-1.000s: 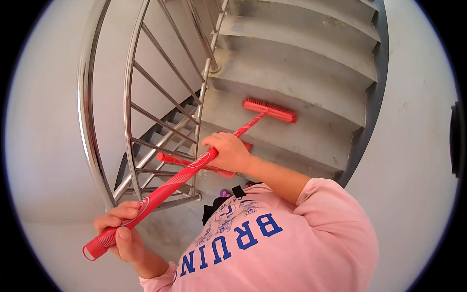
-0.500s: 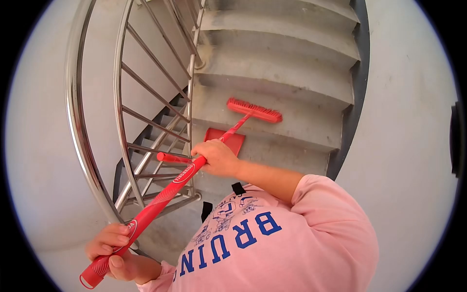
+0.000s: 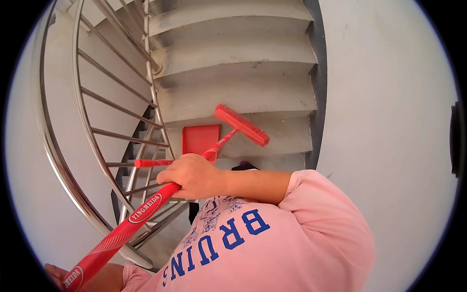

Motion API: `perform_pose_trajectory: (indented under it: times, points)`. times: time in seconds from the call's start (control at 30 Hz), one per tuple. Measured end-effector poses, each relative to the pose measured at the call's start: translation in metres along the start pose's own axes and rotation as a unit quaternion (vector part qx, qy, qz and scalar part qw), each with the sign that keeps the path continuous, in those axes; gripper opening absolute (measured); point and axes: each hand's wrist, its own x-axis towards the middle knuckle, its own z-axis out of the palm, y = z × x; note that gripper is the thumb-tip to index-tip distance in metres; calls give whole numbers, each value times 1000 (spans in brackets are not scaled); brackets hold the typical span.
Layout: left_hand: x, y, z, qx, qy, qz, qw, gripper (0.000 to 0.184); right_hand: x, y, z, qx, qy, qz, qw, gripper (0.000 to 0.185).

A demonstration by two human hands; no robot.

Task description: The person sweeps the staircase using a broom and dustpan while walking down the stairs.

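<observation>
A long red broom handle (image 3: 146, 209) runs diagonally from the lower left up to its red bristled head (image 3: 243, 125), which is at the edge of a stair step. My right hand (image 3: 194, 176) is wrapped round the middle of the handle. At the lower left my left hand (image 3: 56, 273) is at the upper end of the handle, partly cut off by the view's edge. A red dustpan (image 3: 200, 136) lies left of the broom head, partly behind the broom. Its short handle (image 3: 150, 163) passes behind my right hand.
Grey stairs (image 3: 238, 90) curve upward in the view. A metal railing (image 3: 97, 131) stands at the left, with more steps behind its bars. A pale wall (image 3: 384, 121) with a dark skirting borders the right side. A dark shoe (image 3: 244, 166) shows beside my shirt.
The view has shifted, and stairs and railing sit further left. The broom head has turned and come nearer, down to the step's edge. More of the dustpan shows. My left hand has moved towards the lower-left edge.
</observation>
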Motion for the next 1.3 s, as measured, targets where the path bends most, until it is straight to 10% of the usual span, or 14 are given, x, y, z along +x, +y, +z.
perform_pose_trajectory:
  times: [0.17,0.27,0.67,1.3]
  points:
    - [15,-44,45,-121,13,-79,989,32,-57,2,-46,-50,-4,67,996,23]
    - [13,-64,68,40,-82,-131,987,17,-99,9,-67,-66,-3,148,987,26]
    - [-48,-174,252,-238,-124,-358,894,28,-236,97,-136,-270,170,372,872,21]
    - [-53,-137,239,-158,-65,-329,929,30,-211,105,-105,-115,83,383,913,12]
